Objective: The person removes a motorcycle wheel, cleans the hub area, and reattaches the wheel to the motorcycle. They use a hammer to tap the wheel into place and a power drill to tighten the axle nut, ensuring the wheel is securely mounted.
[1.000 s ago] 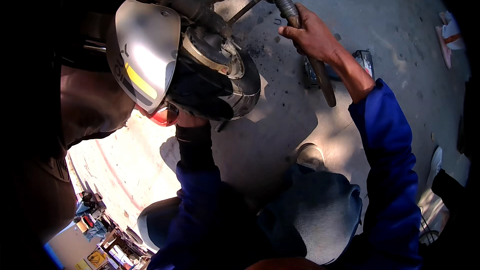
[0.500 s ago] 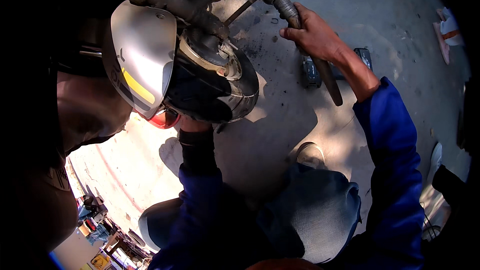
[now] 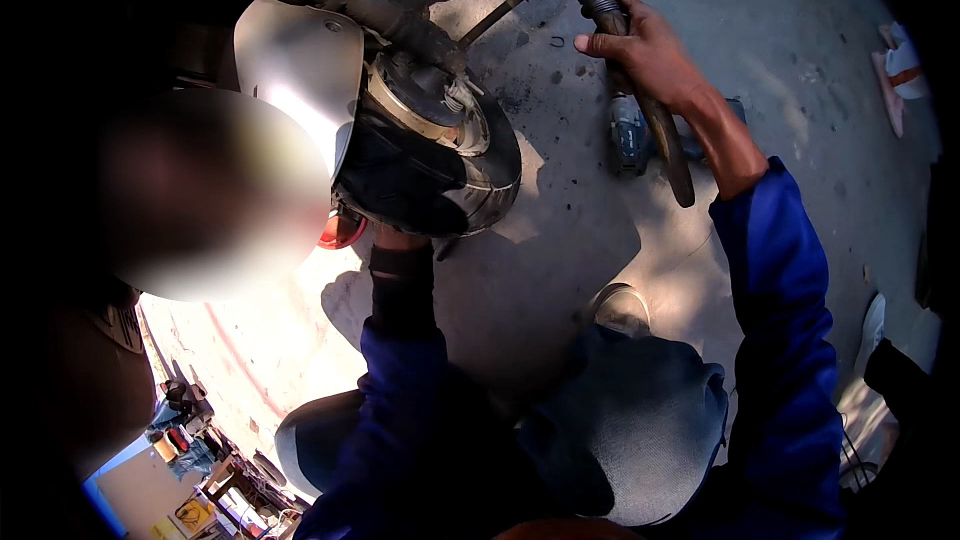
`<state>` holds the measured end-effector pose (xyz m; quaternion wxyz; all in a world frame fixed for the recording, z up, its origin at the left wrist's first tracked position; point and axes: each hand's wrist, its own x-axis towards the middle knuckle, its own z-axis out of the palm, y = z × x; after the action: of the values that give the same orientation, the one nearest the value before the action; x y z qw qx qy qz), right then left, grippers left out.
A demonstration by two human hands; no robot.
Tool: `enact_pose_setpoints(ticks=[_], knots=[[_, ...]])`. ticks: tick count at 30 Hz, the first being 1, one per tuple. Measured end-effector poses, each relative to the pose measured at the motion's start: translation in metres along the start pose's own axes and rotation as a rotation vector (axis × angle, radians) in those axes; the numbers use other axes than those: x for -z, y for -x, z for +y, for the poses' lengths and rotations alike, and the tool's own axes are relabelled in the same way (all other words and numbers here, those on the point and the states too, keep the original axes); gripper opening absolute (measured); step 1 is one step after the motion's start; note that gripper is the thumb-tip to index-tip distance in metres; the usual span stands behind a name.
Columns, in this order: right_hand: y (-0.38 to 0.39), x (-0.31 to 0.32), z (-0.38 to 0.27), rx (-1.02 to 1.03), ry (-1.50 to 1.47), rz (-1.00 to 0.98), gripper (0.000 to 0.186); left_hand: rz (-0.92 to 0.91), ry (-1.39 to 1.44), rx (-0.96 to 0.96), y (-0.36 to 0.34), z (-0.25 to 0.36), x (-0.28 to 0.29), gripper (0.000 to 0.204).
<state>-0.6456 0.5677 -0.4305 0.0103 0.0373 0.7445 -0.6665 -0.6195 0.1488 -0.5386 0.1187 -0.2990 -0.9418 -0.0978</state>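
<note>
Wheel (image 3: 495,185) beside the grey panel (image 3: 300,50): at its near edge, the left hand (image 3: 402,238) reaches straight ahead, fingers hidden, hold unclear. Farther off, the right hand (image 3: 655,58), forearm slanting inward, clasps the hammer (image 3: 662,130) aloft, its head apart from the rod (image 3: 495,18).

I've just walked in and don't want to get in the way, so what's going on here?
A person is at a motorbike wheel. Their right hand grips a wooden-handled hammer, its head apart from the end of a metal rod sticking out beside the wheel. Their left hand is at the wheel's near edge, mostly hidden, so its grip can't be made out. A power tool lies on the ground beneath the right arm.
</note>
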Motion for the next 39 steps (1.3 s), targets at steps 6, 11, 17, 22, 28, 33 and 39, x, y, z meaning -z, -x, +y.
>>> enact_pose_setpoints(ticks=[6,11,17,22,28,33,39], knots=[[0.002,-0.011,0.004,-0.105,0.084,-0.195,0.044,0.004,-0.014,0.024,0.004,0.003,0.003,0.068],[0.01,-0.016,0.003,-0.093,-0.025,-0.038,0.047,0.005,0.004,0.018,-0.009,0.007,-0.006,0.069],[-0.009,-0.001,-0.004,-0.031,0.112,-0.099,0.044,-0.006,-0.006,0.034,-0.005,0.008,-0.006,0.071],[0.001,-0.017,0.005,-0.06,0.103,-0.164,0.041,-0.003,0.002,0.04,-0.011,0.008,-0.009,0.072],[0.004,-0.02,0.016,-0.148,-0.093,-0.106,0.05,0.0,0.039,0.071,-0.011,0.01,-0.009,0.073],[0.001,-0.015,0.011,-0.104,0.0,-0.119,0.051,0.015,0.143,0.141,-0.017,0.02,-0.014,0.075],[0.012,0.0,-0.002,-0.108,0.229,-0.172,0.039,0.145,1.015,0.525,-0.027,0.035,-0.004,0.076]])
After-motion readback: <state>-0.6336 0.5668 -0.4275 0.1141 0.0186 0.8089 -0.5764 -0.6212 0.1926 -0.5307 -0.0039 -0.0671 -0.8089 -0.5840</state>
